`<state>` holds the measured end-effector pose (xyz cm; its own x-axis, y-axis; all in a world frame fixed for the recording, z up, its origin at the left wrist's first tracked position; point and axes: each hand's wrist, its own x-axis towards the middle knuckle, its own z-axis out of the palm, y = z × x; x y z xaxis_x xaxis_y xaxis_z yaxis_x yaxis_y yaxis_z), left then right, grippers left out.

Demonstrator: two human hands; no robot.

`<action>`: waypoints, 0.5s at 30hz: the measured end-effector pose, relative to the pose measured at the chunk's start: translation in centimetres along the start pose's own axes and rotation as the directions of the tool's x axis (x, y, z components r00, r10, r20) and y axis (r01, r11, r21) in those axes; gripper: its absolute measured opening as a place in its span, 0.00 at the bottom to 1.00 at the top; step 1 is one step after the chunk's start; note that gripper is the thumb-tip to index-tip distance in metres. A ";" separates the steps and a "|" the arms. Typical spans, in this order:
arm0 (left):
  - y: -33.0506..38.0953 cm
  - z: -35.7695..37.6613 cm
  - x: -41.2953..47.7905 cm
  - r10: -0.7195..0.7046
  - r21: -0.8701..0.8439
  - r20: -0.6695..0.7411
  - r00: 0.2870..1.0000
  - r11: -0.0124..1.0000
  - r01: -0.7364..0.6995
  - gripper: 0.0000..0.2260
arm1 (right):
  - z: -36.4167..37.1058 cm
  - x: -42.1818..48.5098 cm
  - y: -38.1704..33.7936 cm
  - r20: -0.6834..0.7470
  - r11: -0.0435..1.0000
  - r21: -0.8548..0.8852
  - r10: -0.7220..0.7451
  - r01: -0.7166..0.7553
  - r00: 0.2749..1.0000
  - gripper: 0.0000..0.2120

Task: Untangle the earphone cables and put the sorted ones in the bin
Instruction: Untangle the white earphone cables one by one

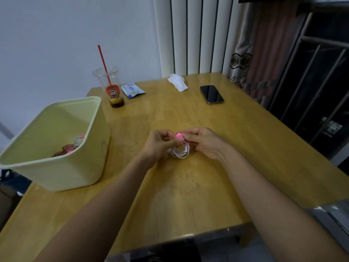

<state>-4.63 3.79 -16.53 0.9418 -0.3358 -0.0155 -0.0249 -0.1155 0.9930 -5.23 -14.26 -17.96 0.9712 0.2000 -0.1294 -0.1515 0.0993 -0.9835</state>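
Mid-table, L hand (160, 143) & R hand (205, 142) both pinch pink-bud earphone cable (181, 154), bin (56, 173) nearby.

A glossy yellow wooden table (188, 114) stands with its far edge against a plain pale wall (56, 35) in dim, even light. Behind its far right corner rise white vertical slats (194, 35) with dark gaps, then a patterned pinkish curtain (264, 53). A dark metal grille (321, 76) runs beyond the right edge.
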 end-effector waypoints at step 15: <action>0.6 -0.2 0.0 -0.093 0.086 -0.050 0.994 0.991 0.097 0.16 | 0.3 -0.3 -0.4 -0.117 0.974 -0.192 -0.145 0.121 0.982 0.05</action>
<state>-4.60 3.92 -15.95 0.9557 -0.2763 -0.1020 0.0380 -0.2280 0.9729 -5.48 -14.03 -17.53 0.9977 0.0678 0.0006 0.0052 -0.0667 -0.9978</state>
